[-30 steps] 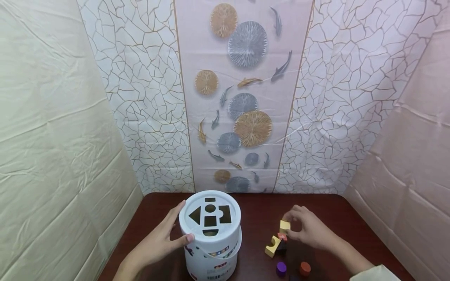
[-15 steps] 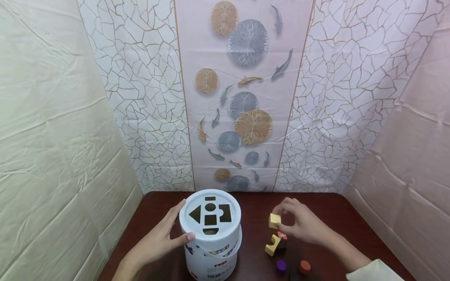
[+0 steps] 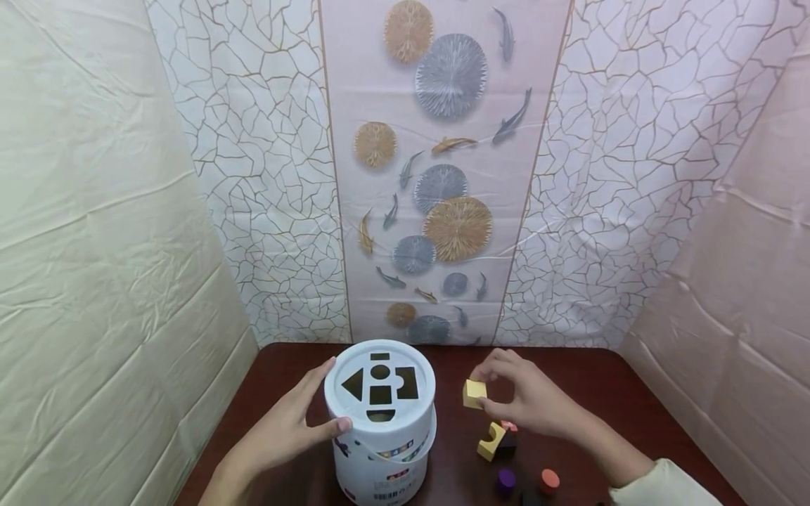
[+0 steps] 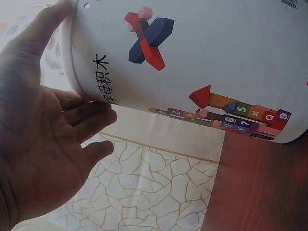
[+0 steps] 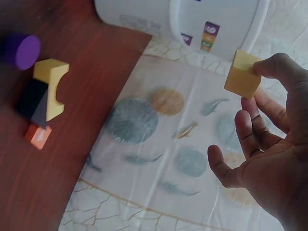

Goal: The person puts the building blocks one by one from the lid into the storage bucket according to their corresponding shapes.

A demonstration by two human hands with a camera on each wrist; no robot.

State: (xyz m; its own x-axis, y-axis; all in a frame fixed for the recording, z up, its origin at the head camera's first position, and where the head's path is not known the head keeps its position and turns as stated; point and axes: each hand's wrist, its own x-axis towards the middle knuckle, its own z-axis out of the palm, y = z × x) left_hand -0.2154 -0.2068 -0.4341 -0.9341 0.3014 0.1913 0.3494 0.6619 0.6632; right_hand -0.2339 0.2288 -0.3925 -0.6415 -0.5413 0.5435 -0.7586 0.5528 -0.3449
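A white bucket (image 3: pixel 380 464) stands on the table, its lid (image 3: pixel 354 414) cut with holes of several shapes. My left hand (image 3: pixel 285 429) holds the bucket by its upper left side, thumb at the front and fingers round the rim. To the bucket's right, my right hand (image 3: pixel 531 397) pinches a yellow block (image 3: pixel 474 393) in the air. In the right wrist view the yellow block (image 5: pixel 244 74) sits between thumb and fingertips, apart from the bucket. Below that hand lie a yellow block with a curved notch (image 3: pixel 490 443), a dark block (image 3: pixel 507 443) and an orange-red block (image 3: pixel 508 425).
Nearer the front edge lie a purple round block (image 3: pixel 505 481), an orange round block (image 3: pixel 549 481) and a dark piece (image 3: pixel 533 499). A white handle (image 3: pixel 432 436) hangs on the bucket's side. Patterned cloth (image 3: pixel 285 211) rises behind the dark red table (image 3: pixel 278 372).
My right hand has lifted the yellow block from beside the other blocks and carried it left towards the bucket. The left hand stays on the bucket.
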